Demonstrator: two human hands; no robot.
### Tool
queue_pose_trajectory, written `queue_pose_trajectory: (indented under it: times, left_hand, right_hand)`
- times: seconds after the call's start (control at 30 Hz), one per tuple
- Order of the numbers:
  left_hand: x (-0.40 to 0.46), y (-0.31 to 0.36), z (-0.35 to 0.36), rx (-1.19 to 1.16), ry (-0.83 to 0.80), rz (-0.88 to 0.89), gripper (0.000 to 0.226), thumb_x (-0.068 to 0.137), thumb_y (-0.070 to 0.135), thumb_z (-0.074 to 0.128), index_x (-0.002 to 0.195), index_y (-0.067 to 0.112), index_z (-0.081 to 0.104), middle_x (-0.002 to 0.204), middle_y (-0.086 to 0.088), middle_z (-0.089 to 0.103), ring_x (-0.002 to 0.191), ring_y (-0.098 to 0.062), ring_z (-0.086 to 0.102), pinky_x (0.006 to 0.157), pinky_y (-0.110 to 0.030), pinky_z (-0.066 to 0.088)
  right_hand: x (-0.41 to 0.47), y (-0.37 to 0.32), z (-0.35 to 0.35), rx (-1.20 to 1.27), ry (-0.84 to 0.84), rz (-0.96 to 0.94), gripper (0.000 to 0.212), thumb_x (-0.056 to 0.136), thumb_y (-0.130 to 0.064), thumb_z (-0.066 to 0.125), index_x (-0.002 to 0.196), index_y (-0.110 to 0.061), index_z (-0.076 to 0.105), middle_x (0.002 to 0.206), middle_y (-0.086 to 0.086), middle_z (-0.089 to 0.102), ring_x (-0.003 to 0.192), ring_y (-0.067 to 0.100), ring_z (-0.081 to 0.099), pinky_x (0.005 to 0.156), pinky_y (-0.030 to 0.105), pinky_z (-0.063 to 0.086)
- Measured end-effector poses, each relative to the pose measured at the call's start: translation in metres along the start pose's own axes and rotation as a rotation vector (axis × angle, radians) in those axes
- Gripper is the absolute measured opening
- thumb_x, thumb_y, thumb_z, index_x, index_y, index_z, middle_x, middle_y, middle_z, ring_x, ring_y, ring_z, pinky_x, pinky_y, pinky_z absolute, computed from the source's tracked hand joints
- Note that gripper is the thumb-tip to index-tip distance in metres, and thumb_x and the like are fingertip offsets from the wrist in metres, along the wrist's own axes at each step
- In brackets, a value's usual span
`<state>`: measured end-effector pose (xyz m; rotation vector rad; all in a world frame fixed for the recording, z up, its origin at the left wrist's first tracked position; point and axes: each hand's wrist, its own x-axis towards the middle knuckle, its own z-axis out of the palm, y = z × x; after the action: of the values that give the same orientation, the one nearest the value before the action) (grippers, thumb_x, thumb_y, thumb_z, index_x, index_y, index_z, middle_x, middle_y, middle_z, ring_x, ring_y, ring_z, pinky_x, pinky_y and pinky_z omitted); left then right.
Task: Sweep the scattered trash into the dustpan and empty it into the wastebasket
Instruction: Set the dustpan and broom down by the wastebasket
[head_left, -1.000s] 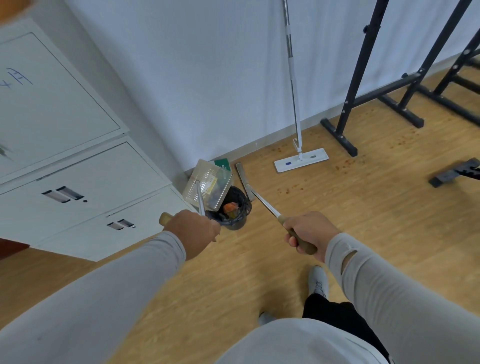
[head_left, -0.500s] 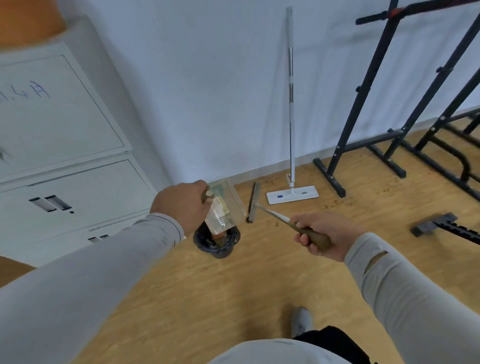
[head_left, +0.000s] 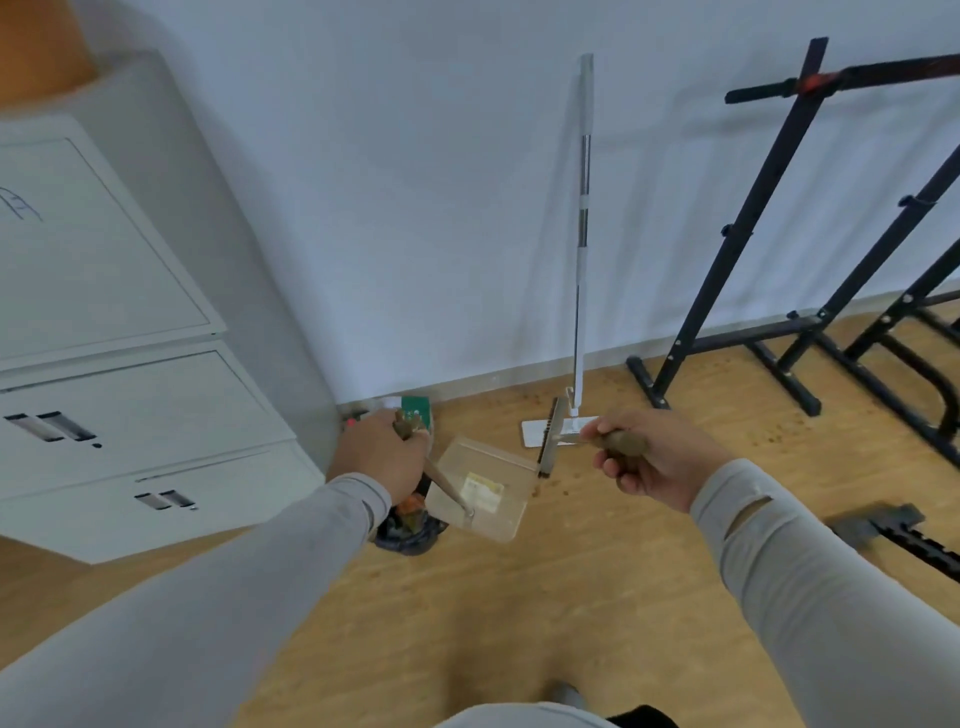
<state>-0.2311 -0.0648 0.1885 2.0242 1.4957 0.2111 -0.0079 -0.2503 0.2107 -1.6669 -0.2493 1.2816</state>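
Your left hand (head_left: 382, 457), gripping the dustpan (head_left: 480, 491), has swung it off the wastebasket (head_left: 410, 535). Emptying looks done. Your right hand (head_left: 644, 457) grips the brush (head_left: 550, 441).

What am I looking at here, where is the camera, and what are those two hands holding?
There is no machine here. A person wears one camera on their head, looking down at their own arms in grey sleeves. The left hand grips the handle of a clear dustpan, held beside a small dark wastebasket on the wooden floor. The right hand grips a small brush by its wooden handle. A flat mop leans on the wall, a grey cabinet stands at left, and black metal racks at right.
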Motion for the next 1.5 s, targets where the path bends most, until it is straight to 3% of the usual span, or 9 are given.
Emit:
queue_pose_trajectory:
  times: [0.27, 0.47, 0.53, 0.63, 0.77, 0.97, 1.1, 1.3, 1.5]
  left_hand:
    - [0.025, 0.032, 0.075, -0.027, -0.017, -0.150, 0.024, 0.094, 0.041, 0.058, 0.098, 0.018, 0.063, 0.091, 0.000, 0.065, 0.085, -0.027, 0.061, 0.079, -0.036, 0.052]
    - [0.072, 0.038, 0.121, -0.074, -0.079, -0.256, 0.029, 0.096, 0.043, 0.057, 0.106, 0.016, 0.062, 0.101, -0.004, 0.065, 0.097, -0.030, 0.059, 0.084, -0.037, 0.051]
    - [0.090, 0.038, 0.136, -0.114, -0.120, -0.278, 0.025, 0.098, 0.040, 0.055, 0.100, 0.015, 0.056, 0.099, -0.004, 0.062, 0.097, -0.032, 0.059, 0.085, -0.038, 0.051]
    - [0.119, 0.036, 0.161, -0.173, -0.163, -0.305, 0.029, 0.100, 0.034, 0.054, 0.120, 0.012, 0.056, 0.103, -0.006, 0.058, 0.105, -0.034, 0.061, 0.086, -0.036, 0.048]
    - [0.157, 0.028, 0.196, -0.211, -0.228, -0.379, 0.021, 0.099, 0.033, 0.054, 0.110, 0.015, 0.057, 0.105, -0.006, 0.066, 0.093, -0.031, 0.062, 0.083, -0.036, 0.052]
    - [0.201, 0.031, 0.240, -0.286, -0.270, -0.456, 0.032, 0.100, 0.033, 0.053, 0.128, 0.018, 0.055, 0.102, -0.003, 0.066, 0.092, -0.029, 0.063, 0.076, -0.033, 0.048]
    - [0.224, 0.043, 0.265, -0.339, -0.245, -0.504, 0.037, 0.100, 0.032, 0.051, 0.136, 0.021, 0.049, 0.108, -0.004, 0.068, 0.097, -0.030, 0.066, 0.082, -0.038, 0.054]
    - [0.238, 0.075, 0.303, -0.406, -0.252, -0.514, 0.053, 0.102, 0.030, 0.048, 0.153, 0.025, 0.032, 0.125, -0.003, 0.064, 0.110, -0.028, 0.063, 0.087, -0.037, 0.052]
    - [0.230, 0.086, 0.317, -0.437, -0.272, -0.536, 0.055, 0.101, 0.031, 0.050, 0.152, 0.027, 0.028, 0.129, 0.002, 0.064, 0.114, -0.025, 0.063, 0.091, -0.038, 0.052]
  right_hand:
    - [0.063, -0.039, -0.023, 0.024, 0.124, -0.057, 0.027, 0.091, -0.014, 0.051, 0.109, -0.002, 0.067, 0.072, 0.013, 0.061, 0.054, 0.019, 0.054, 0.050, 0.029, 0.044]
    - [0.124, -0.059, -0.027, 0.202, 0.219, -0.120, 0.038, 0.105, -0.037, 0.042, 0.102, -0.011, 0.069, 0.075, 0.013, 0.065, 0.059, 0.020, 0.062, 0.058, 0.032, 0.051]
    - [0.145, -0.069, -0.026, 0.307, 0.206, -0.159, 0.037, 0.106, -0.034, 0.039, 0.102, -0.011, 0.069, 0.078, 0.016, 0.065, 0.063, 0.023, 0.065, 0.064, 0.036, 0.053]
    - [0.183, -0.084, -0.020, 0.403, 0.170, -0.205, 0.034, 0.107, -0.024, 0.034, 0.108, -0.011, 0.065, 0.080, 0.019, 0.065, 0.068, 0.027, 0.066, 0.069, 0.040, 0.054]
    - [0.236, -0.097, -0.006, 0.041, 0.250, -0.301, 0.020, 0.105, -0.007, 0.047, 0.118, -0.015, 0.059, 0.079, 0.014, 0.069, 0.067, 0.022, 0.071, 0.073, 0.042, 0.064]
    - [0.305, -0.109, -0.002, -0.665, 0.335, -0.458, 0.009, 0.096, -0.037, 0.065, 0.100, -0.030, 0.069, 0.088, -0.001, 0.073, 0.076, 0.020, 0.071, 0.075, 0.045, 0.063]
    - [0.340, -0.112, -0.007, -0.775, 0.286, -0.564, 0.007, 0.090, -0.032, 0.073, 0.087, -0.030, 0.067, 0.104, -0.010, 0.066, 0.088, 0.010, 0.068, 0.087, 0.039, 0.059]
    - [0.360, -0.111, -0.007, -0.938, 0.187, -0.593, 0.006, 0.090, -0.035, 0.075, 0.092, -0.035, 0.069, 0.094, -0.017, 0.067, 0.082, -0.001, 0.065, 0.077, 0.028, 0.057]
    - [0.355, -0.112, 0.001, -1.057, 0.061, -0.674, 0.013, 0.088, -0.030, 0.078, 0.090, -0.018, 0.076, 0.093, -0.015, 0.061, 0.085, 0.013, 0.068, 0.076, 0.034, 0.059]
